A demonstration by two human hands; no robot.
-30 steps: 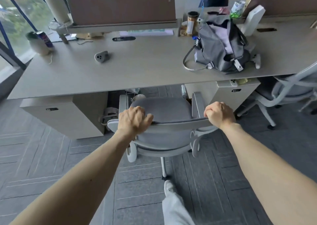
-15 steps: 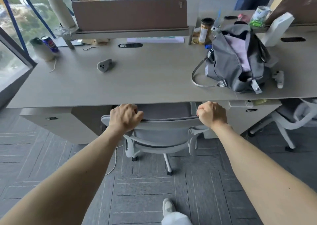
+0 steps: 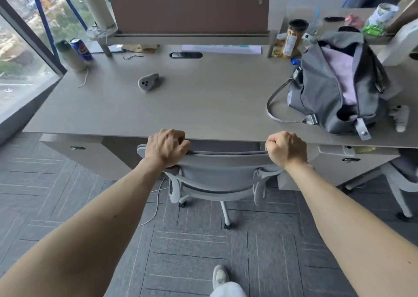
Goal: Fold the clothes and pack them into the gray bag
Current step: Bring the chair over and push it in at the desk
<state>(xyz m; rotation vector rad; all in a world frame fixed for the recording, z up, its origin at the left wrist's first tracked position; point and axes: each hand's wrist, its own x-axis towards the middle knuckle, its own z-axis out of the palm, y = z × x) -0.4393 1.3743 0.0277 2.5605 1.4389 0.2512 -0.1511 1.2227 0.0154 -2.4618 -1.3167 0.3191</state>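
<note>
The gray bag (image 3: pixel 321 93) stands open on the right part of the desk (image 3: pixel 203 102), with pale pink clothing (image 3: pixel 339 74) showing inside it and its strap looped out to the left. A gray office chair (image 3: pixel 221 172) is tucked under the desk's front edge. My left hand (image 3: pixel 166 147) grips the left end of the chair's backrest top. My right hand (image 3: pixel 286 148) grips the right end. Both hands are well to the left of and nearer than the bag.
A small gray gadget (image 3: pixel 148 82) lies mid-desk. Thread cones (image 3: pixel 96 7) and a can (image 3: pixel 81 48) stand at the back left by the window. A brown divider (image 3: pixel 190 11) closes the back. A jar (image 3: pixel 294 36) and clutter sit behind the bag. Another chair (image 3: pixel 402 176) is at right.
The chair has rolled forward under the desk with both hands still gripping its backrest. I have stepped closer, so the desk and bag look nearer.
</note>
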